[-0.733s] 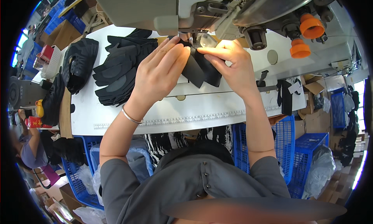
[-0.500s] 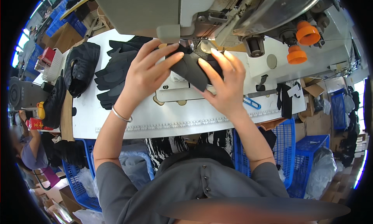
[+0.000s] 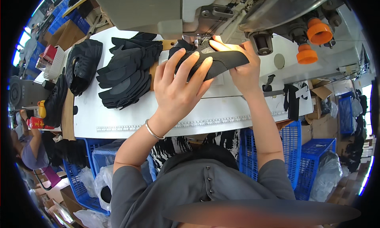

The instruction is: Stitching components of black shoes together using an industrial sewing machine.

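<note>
a grey short-sleeved top (image 3: 166, 184) is showing small studs (image 3: 209, 179); black-and-white trousers (image 3: 223, 141) are peeking out; a silver bangle (image 3: 151, 132) is circling the left wrist (image 3: 159, 124).

The left hand (image 3: 180, 77) spreads its fingertips over a seamed black piece (image 3: 215, 64) near the sewing machine (image 3: 146, 10); the right hand (image 3: 246, 67) holds the piece's right end. Left on the tabletop (image 3: 88, 117) lie overlapping black cutouts (image 3: 120, 71) and, farther left, a black shoe (image 3: 82, 65). A ruler strip (image 3: 190, 122) follows the near edge.

Overlapping black pieces (image 3: 123, 71) lie on the white table (image 3: 90, 114).
</note>
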`<action>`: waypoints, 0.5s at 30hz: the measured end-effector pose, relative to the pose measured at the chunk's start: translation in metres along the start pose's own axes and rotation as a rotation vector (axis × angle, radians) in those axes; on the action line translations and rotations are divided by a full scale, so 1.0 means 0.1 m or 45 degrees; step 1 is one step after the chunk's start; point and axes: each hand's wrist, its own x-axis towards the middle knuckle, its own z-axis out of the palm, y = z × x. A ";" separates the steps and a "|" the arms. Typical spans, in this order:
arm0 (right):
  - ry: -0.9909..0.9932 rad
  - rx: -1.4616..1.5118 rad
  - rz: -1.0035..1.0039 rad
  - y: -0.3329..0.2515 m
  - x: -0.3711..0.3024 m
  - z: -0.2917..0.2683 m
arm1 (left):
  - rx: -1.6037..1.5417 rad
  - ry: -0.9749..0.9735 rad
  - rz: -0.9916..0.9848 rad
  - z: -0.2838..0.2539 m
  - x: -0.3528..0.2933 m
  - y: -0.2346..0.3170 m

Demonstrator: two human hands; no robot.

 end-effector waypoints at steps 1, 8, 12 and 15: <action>-0.012 0.017 0.040 0.01 -0.01 0.00 | 0.023 0.004 -0.012 0.01 0.00 0.01; -0.138 -0.004 0.086 0.12 -0.02 -0.01 | 0.100 -0.027 -0.044 0.00 0.00 0.08; -0.130 0.039 0.065 0.15 -0.02 0.01 | 0.104 -0.009 -0.054 0.01 -0.01 0.08; -0.094 0.051 0.026 0.17 0.00 0.01 | 0.110 0.009 -0.046 0.06 -0.04 0.10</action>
